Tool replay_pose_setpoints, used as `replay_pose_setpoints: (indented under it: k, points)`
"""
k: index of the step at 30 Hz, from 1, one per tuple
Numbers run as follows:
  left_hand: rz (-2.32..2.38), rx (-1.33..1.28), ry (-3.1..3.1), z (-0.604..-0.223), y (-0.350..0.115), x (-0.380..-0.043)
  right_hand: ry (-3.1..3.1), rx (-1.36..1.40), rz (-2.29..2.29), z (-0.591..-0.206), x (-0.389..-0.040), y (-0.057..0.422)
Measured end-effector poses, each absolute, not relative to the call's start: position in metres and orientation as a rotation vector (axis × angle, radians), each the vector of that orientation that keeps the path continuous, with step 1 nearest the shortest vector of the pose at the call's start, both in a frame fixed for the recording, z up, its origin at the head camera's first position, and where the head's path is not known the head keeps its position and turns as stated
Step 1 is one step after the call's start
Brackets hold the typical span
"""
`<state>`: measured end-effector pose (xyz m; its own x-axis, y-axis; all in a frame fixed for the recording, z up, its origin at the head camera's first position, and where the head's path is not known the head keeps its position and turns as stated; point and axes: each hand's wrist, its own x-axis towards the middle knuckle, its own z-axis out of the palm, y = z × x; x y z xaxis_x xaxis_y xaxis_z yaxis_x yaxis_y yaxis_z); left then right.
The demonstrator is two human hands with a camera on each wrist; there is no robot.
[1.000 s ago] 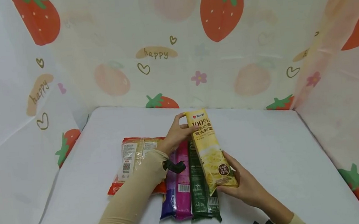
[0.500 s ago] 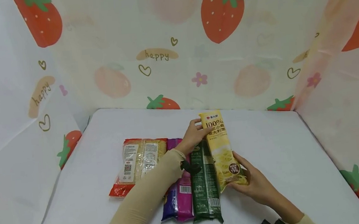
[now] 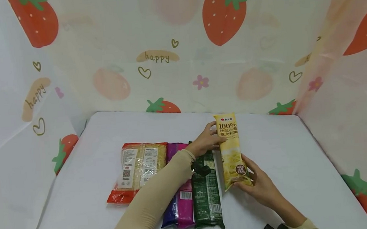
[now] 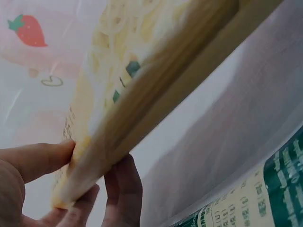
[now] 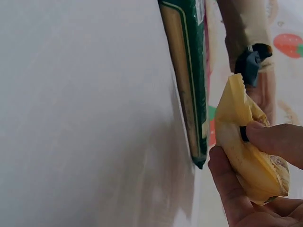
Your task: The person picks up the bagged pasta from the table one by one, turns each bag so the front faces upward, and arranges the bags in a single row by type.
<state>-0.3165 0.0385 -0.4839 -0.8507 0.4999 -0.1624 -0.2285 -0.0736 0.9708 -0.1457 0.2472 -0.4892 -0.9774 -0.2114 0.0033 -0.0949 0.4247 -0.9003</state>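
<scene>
One yellow packet (image 3: 231, 155) is hanging just right of the green packet (image 3: 207, 199), long axes running nearly parallel; the left hand (image 3: 206, 140), nearer the green packet, is pinching its far end, the right hand (image 3: 260, 185) its near end.

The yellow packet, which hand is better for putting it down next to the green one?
Probably the right hand: it grips the near end of the yellow packet from its right side. The left hand holds the far end, but it reaches across the green packet.
</scene>
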Motion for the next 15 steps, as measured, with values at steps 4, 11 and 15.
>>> replay_pose_setpoints:
  k: [4,11,15]
  points:
    - [1.935,0.303,1.721,-0.485,0.043,-0.321,2.602,-0.295,-1.584,-0.489,-0.149,0.251]
    - [1.931,0.305,1.711,-0.49,0.057,-0.333,2.644,-0.288,-1.503,-0.484,-0.16,0.262]
    - [1.932,0.279,1.701,-0.491,0.066,-0.339,2.642,-0.294,-1.473,-0.481,-0.166,0.27]
